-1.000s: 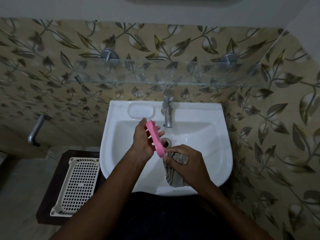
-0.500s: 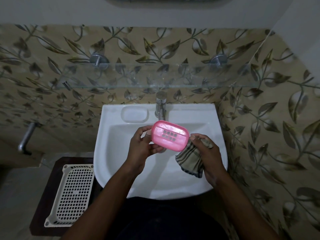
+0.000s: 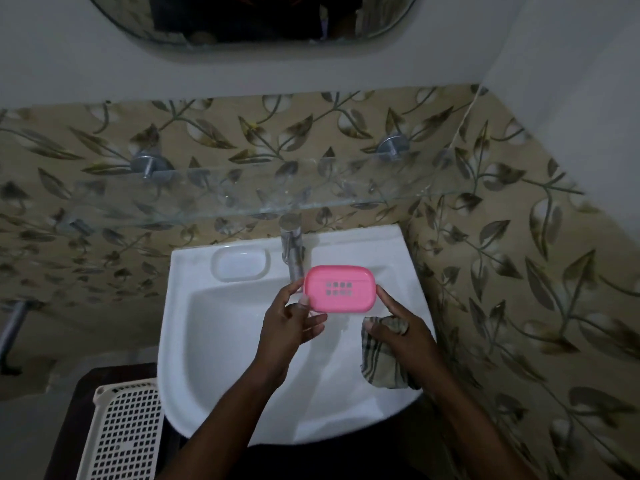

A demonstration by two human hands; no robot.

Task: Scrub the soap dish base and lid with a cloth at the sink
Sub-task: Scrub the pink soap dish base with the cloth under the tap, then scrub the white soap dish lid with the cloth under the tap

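A pink soap dish part [image 3: 340,289] with a grid of small drain holes faces me above the white sink [image 3: 221,341], just below the tap. My left hand [image 3: 291,323] pinches its left edge between thumb and fingers. My right hand [image 3: 398,332] touches the dish's right edge with a fingertip while its other fingers grip a striped brown cloth [image 3: 382,358], which hangs down over the sink's right side. No second soap dish part is in view.
A metal tap [image 3: 292,247] stands at the sink's back, with a moulded soap recess [image 3: 240,265] to its left. Above it runs a glass shelf [image 3: 242,195] on metal pegs. A white perforated basket [image 3: 124,431] sits on a dark stand at lower left. The tiled wall [image 3: 519,271] is close on the right.
The dish went from edge-on over the drain to flat-facing and higher near the tap. My right hand with the cloth came off it and now touches only its right edge.
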